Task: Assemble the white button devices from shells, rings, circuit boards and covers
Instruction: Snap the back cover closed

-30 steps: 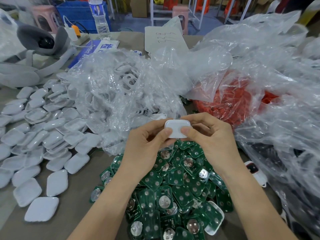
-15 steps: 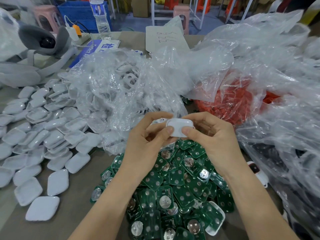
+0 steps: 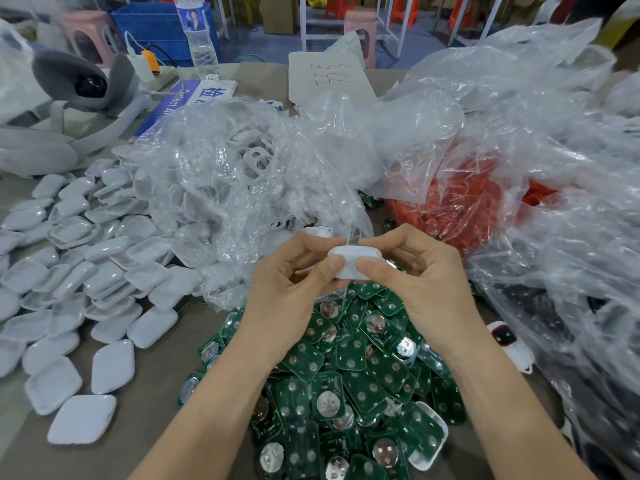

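Both hands hold one white button device (image 3: 351, 263) above a heap of green circuit boards (image 3: 346, 386). My left hand (image 3: 291, 289) pinches its left end with thumb and fingers. My right hand (image 3: 415, 278) pinches its right end, thumb on the near face. White covers (image 3: 79, 271) lie spread over the table on the left. A clear bag of white shells and rings (image 3: 249, 171) sits behind the hands. Orange parts (image 3: 460, 206) fill another clear bag at the right.
Crumpled plastic bags (image 3: 554, 168) pile up along the right side. A white piece with a red window (image 3: 507, 341) lies by my right forearm. A grey headset (image 3: 79, 98), a water bottle (image 3: 199, 39) and a paper note (image 3: 325, 77) stand at the back.
The two hands have turned the white device slightly and pressed closer on it; it stays at the same spot above the circuit boards.
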A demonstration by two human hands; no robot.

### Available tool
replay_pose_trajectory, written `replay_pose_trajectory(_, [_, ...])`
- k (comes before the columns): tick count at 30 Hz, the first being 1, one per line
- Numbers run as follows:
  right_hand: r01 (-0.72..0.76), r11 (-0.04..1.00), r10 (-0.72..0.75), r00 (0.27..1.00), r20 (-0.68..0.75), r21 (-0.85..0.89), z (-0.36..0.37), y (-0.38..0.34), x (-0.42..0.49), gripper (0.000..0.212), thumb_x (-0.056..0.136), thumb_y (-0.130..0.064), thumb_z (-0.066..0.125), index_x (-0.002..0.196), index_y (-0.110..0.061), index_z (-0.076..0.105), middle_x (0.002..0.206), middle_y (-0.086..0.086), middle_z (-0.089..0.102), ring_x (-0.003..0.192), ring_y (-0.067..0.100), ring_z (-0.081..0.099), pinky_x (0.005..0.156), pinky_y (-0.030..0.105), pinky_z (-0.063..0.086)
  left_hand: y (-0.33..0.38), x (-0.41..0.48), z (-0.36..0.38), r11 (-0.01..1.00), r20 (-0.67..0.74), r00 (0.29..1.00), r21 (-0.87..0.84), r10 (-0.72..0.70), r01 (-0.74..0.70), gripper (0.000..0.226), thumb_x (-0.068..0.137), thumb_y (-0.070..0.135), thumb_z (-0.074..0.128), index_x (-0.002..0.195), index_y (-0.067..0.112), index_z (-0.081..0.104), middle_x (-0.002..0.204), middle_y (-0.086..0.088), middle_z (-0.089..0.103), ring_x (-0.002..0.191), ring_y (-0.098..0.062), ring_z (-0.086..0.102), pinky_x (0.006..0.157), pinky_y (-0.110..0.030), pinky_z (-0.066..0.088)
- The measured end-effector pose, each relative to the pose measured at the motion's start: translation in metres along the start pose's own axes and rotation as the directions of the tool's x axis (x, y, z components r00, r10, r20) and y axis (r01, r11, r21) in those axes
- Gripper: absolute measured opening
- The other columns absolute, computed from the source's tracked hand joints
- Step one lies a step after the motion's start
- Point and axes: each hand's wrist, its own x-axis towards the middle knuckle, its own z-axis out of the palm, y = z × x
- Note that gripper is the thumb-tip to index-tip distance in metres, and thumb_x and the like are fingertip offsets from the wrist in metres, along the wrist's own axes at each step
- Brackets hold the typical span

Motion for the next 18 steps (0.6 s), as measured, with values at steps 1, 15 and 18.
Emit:
replay_pose_trajectory(1, [0.004,1.0,-0.004,1.0,0.008,-0.005,-0.0002,0.0005,-0.0002,0.013,0.078,-0.006,0.075,0.082,-0.017,0.069,0.085,0.0,0.073,0.08,0.012,0.068,0.074,0.023,0.055,-0.0003,0.0,-0.0003,1.0,-0.007,1.0,0.011,-0.002,0.002,0.014,0.081,0.021,0.067,0.086,0.03,0.075,0.096,-0.001,0.077,0.091,-0.02,0.073,0.075,-0.026,0.059])
replay_pose_trajectory(15, [-0.07,0.994,0.074,0.996,-0.04,0.083,0.0004,0.0014,0.0007,0.014,0.078,-0.014,0.075,0.091,-0.019,0.072,0.083,0.001,0.073,0.075,0.013,0.069,0.064,0.019,0.054,0.0004,0.0016,0.001,0.997,0.028,0.998,0.047,-0.059,0.058,0.035,0.072,0.022,0.071,0.106,0.028,0.068,0.093,0.001,0.077,0.086,-0.018,0.074,0.073,-0.023,0.059])
replay_pose_trajectory(18, [-0.092,0.995,0.092,0.996,0.01,0.046,-0.002,0.0007,0.0011,0.024,0.073,-0.021,0.078,0.096,-0.023,0.072,0.088,-0.004,0.074,0.081,0.013,0.07,0.071,0.022,0.056,0.0002,0.0024,0.0,0.997,0.004,0.998,0.036,-0.066,0.066,0.033,0.071,0.02,0.07,0.104,0.025,0.067,0.089,0.002,0.077,0.082,-0.016,0.075,0.068,-0.018,0.057])
